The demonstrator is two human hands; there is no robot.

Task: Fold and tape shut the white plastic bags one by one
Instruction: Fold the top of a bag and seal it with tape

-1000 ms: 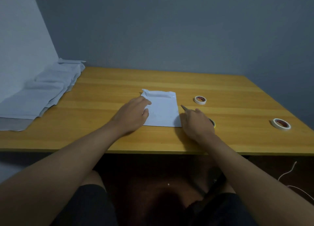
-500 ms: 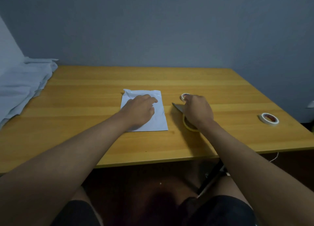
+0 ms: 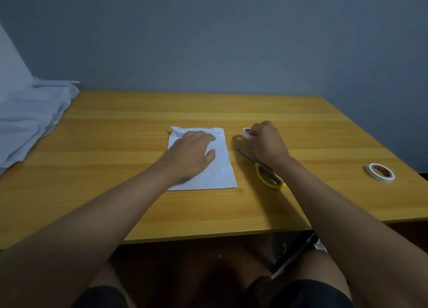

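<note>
A folded white plastic bag [image 3: 220, 171] lies flat in the middle of the wooden table [image 3: 139, 203]. My left hand [image 3: 191, 153] rests on it with fingers spread, pressing it down. To the right, my right hand [image 3: 266, 141] grips a small roll of white tape [image 3: 246, 133], lifted on edge just above the table. Most of the roll is hidden by my fingers.
Yellow-handled scissors [image 3: 268, 175] lie under my right wrist. A second tape roll [image 3: 379, 171] sits near the table's right edge. A pile of white plastic bags [image 3: 30, 117] lies at the far left against the wall.
My right hand has moved from beside the bag, over the scissors, out to the tape roll and taken hold of it. My left hand has slid further onto the bag.
</note>
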